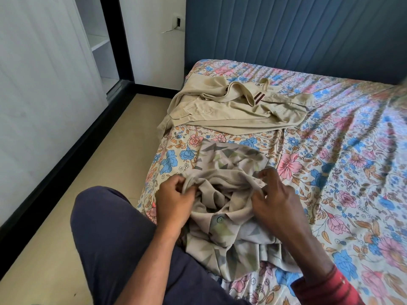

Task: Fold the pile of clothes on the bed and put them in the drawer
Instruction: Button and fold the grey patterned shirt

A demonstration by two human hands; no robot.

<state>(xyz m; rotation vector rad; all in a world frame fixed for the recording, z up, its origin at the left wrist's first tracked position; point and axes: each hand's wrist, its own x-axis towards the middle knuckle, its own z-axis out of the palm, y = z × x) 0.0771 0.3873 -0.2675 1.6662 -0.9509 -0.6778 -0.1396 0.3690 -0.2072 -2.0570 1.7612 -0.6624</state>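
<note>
Patterned shirt (224,194) was bunched on flowery bed (330,172), near bed's left edge. Shirt's cloth was pinched by left hand (174,203), fingers curled tight. Other side was gripped by right hand (277,194), fingers bent round fold. Tan shirt (231,106) was spread farther up bed, apart from patterned shirt.

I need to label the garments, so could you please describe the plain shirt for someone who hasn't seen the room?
Start at the bed with the flowered sheet. Near its far left corner lies the tan shirt, untouched, plain with a striped tag, unlike the patterned shirt nearer.
</note>
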